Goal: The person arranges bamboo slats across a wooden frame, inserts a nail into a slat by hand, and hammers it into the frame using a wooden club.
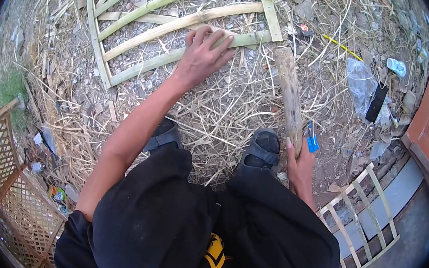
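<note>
A frame of split bamboo slats [151, 65] lies on the ground ahead of me, pale green and cream strips joined to cross pieces at the sides. My left hand [203, 57] is laid over its near strips, fingers spread and stretched forward. In my right hand [301, 166] is the near end of a thick, rough wooden stick [289, 89], with fingers wrapped round it. The stick points away from me, its far end close to the frame's right corner. A blue-handled tool [311, 139] shows just beside my right fingers; I cannot tell whether they touch it.
Bamboo shavings [216, 113] litter the ground around my sandals. On the right are a plastic bag [361, 84], a black phone-like slab [376, 103], a yellow stick [343, 47] and a smaller slatted frame [360, 217]. Woven lattice [24, 203] stands at lower left.
</note>
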`<action>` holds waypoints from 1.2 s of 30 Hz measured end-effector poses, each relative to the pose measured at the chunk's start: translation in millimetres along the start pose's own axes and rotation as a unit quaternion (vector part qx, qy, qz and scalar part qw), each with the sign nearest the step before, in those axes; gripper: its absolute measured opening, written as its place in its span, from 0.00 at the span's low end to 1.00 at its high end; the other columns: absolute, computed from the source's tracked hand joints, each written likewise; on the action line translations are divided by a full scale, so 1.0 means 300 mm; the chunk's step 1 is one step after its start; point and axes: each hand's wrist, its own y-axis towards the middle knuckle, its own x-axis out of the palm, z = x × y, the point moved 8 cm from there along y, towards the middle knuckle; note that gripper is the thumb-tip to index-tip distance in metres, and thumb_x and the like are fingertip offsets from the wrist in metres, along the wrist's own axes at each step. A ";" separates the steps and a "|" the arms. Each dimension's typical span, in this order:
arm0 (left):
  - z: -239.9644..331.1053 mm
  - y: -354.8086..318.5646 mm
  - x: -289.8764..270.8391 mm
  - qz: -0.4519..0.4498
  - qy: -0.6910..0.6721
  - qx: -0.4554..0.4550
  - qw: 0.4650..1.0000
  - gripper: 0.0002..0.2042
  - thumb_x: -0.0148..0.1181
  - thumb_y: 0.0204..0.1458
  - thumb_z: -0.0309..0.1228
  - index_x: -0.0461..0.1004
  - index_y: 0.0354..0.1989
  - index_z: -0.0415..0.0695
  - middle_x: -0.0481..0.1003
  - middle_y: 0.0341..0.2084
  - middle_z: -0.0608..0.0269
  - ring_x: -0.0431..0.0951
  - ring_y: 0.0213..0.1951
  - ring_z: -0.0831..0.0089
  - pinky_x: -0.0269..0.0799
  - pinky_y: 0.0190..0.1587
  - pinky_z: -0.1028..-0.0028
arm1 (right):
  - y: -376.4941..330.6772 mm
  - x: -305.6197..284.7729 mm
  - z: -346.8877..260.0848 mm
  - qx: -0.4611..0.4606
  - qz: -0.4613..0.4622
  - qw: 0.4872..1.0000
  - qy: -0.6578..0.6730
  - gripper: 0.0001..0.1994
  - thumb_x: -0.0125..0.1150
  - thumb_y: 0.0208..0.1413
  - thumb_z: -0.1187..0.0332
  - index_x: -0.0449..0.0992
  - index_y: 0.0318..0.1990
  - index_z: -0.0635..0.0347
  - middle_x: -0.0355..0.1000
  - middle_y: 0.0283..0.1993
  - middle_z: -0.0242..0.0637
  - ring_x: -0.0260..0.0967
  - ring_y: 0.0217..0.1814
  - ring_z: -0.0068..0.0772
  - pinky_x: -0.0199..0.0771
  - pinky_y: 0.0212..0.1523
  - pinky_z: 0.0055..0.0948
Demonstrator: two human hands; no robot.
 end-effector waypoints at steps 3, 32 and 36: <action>-0.011 0.008 -0.015 -0.021 -0.026 -0.039 0.999 0.22 0.69 0.55 0.42 0.80 0.56 0.46 0.78 0.46 0.57 0.75 0.48 0.60 0.63 0.56 0.62 | -0.016 0.016 -0.017 -0.007 0.011 1.000 -0.009 0.21 0.60 0.65 0.54 0.72 0.46 0.69 0.72 0.21 0.57 0.73 0.23 0.62 0.69 0.27 0.50; -0.041 -0.029 0.000 0.008 -0.051 -0.017 0.999 0.21 0.66 0.56 0.33 0.76 0.55 0.35 0.78 0.44 0.53 0.75 0.51 0.57 0.69 0.58 0.61 | -0.008 0.120 -0.021 0.082 -0.058 0.992 0.078 0.22 0.60 0.65 0.51 0.73 0.45 0.68 0.74 0.25 0.60 0.76 0.31 0.67 0.71 0.32 0.51; -0.042 -0.021 0.013 -0.016 -0.038 -0.019 0.999 0.21 0.65 0.56 0.33 0.75 0.56 0.35 0.76 0.44 0.54 0.74 0.51 0.57 0.68 0.58 0.62 | -0.006 0.123 -0.018 0.091 -0.065 0.991 0.075 0.22 0.60 0.65 0.51 0.73 0.45 0.68 0.74 0.26 0.60 0.76 0.32 0.66 0.72 0.34 0.51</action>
